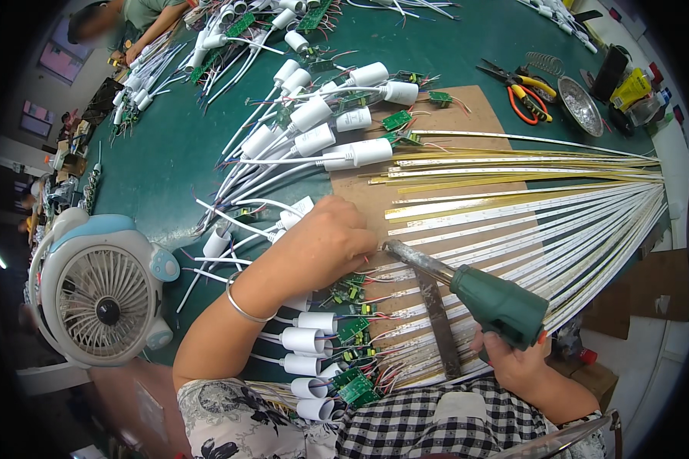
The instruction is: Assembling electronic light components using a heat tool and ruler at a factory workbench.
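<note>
My right hand grips the dark green handle of a soldering gun. Its metal tip reaches left to the end of a white LED strip, close to the fingers of my left hand. Those fingers are pinched together; whatever they hold is hidden beneath them. Many long LED strips fan out across a brown board. Below my left hand, wires join strip ends to small green circuit boards and white lamp sockets. A dark flat metal bar lies across the strips.
A pile of white sockets with cables lies beyond my left hand. At left stands a small fan. Pliers and a metal bowl sit at far right. Another person works at the green table's far left.
</note>
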`<state>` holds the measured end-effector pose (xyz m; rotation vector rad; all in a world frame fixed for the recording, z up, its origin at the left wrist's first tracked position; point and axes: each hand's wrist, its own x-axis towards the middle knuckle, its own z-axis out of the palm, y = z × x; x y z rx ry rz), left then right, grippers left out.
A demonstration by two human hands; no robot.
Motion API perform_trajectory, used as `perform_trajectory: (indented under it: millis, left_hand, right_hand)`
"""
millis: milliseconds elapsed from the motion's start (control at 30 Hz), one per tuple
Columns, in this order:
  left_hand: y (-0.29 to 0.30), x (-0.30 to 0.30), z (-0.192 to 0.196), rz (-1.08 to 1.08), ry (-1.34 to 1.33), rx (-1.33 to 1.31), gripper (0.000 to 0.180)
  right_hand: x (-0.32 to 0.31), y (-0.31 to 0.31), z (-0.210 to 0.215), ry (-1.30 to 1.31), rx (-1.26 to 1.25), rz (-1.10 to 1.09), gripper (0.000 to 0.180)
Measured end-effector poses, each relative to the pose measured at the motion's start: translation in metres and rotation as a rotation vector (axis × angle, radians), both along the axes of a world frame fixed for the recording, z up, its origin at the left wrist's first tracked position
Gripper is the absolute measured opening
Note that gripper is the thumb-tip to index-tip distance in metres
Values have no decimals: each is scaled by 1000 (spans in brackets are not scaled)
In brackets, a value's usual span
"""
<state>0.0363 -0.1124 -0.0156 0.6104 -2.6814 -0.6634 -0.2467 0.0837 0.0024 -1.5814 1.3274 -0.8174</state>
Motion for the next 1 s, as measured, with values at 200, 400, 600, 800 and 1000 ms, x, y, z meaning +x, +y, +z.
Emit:
perform_trajectory:
  millis: [200, 400, 600, 800, 1000]
  left_hand:
    - [0, 4, 1, 7, -69, 18, 18]
    - [-2, 0, 3, -7, -52, 27, 16]
    - [-2, 1, 4, -6, -60, 26, 16]
    - [0, 1, 8, 4, -88, 25, 16]
    - [-1, 0, 9, 5, -117, 41, 17]
  right_hand:
    - [8, -11, 11, -522, 202, -325, 53]
    - [0, -71, -15, -930, 127, -420, 53]
    - [7, -97, -32, -1112, 168, -426, 50]
    - [11, -94, -41, -1085, 122, -389, 51]
    - [11, -93, -42, -1075, 97, -392, 51]
